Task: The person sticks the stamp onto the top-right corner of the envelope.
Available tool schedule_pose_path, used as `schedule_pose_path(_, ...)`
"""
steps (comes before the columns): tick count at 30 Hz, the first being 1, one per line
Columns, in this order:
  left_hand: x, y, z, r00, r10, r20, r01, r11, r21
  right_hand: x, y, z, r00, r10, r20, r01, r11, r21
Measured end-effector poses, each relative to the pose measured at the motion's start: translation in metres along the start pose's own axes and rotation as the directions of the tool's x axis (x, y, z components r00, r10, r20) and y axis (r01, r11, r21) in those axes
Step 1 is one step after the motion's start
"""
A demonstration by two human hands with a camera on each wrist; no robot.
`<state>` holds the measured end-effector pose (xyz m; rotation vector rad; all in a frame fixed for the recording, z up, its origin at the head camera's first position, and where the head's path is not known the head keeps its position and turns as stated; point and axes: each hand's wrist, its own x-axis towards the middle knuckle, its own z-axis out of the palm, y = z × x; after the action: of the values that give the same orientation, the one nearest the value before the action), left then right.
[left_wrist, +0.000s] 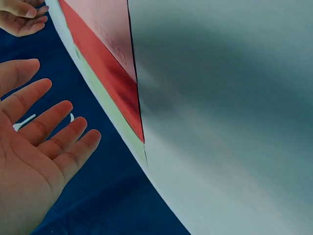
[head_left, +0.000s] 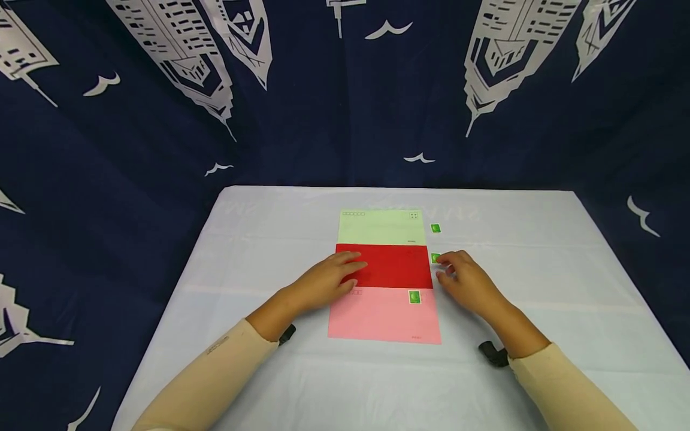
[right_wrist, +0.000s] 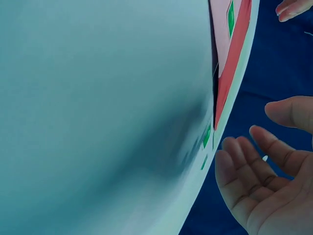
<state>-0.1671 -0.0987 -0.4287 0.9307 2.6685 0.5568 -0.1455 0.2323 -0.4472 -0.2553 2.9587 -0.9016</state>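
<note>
My left hand [head_left: 323, 281] hovers at the left side of a red envelope [head_left: 396, 266], fingers spread and nothing in them. Below the red one lies a pink envelope [head_left: 383, 320] with a green stamp [head_left: 414, 297] at its upper right. A light green envelope [head_left: 380, 227] is above. Beside the red envelope's right edge, my right hand [head_left: 469, 284] has its fingertips at a second green stamp [head_left: 434, 258], partly covering it. In the right wrist view that hand [right_wrist: 266, 188] shows loosely bent fingers, thumb apart, with nothing between them.
Another green stamp [head_left: 435, 228] lies right of the light green envelope. All of it rests on a white-covered table [head_left: 259, 239]. A dark blue cloth [head_left: 345, 120] with pale building and bird prints hangs behind. Dark wrist devices [head_left: 493, 354] sit under both forearms.
</note>
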Motion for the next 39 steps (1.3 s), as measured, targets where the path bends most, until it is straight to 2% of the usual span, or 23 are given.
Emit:
schedule_pose_path(8,0.010,-0.003,0.004,0.999,-0.001,0.035,0.001,1.000,0.007,0.010,0.011,-0.001,0.995,0.088,0.045,-0.090,0.995,0.043)
schedule_pose_path(15,0.016,-0.007,0.005,0.997,-0.018,0.073,0.018,1.000,0.007,0.022,0.019,0.000,0.990,0.104,0.092,-0.115,0.986,0.124)
schedule_pose_path(24,0.025,-0.012,0.012,0.992,-0.007,0.125,0.000,0.999,0.052,0.033,0.032,-0.001,0.973,0.171,0.153,-0.202,0.953,0.224)
schedule_pose_path(34,0.030,-0.012,0.011,0.987,-0.037,0.159,0.027,0.997,0.067,0.041,0.037,-0.003,0.954,0.237,0.186,-0.275,0.936,0.218)
schedule_pose_path(39,0.032,-0.014,0.012,0.987,-0.039,0.158,0.022,0.994,0.107,0.045,0.040,-0.005,0.947,0.249,0.205,-0.293,0.930,0.224)
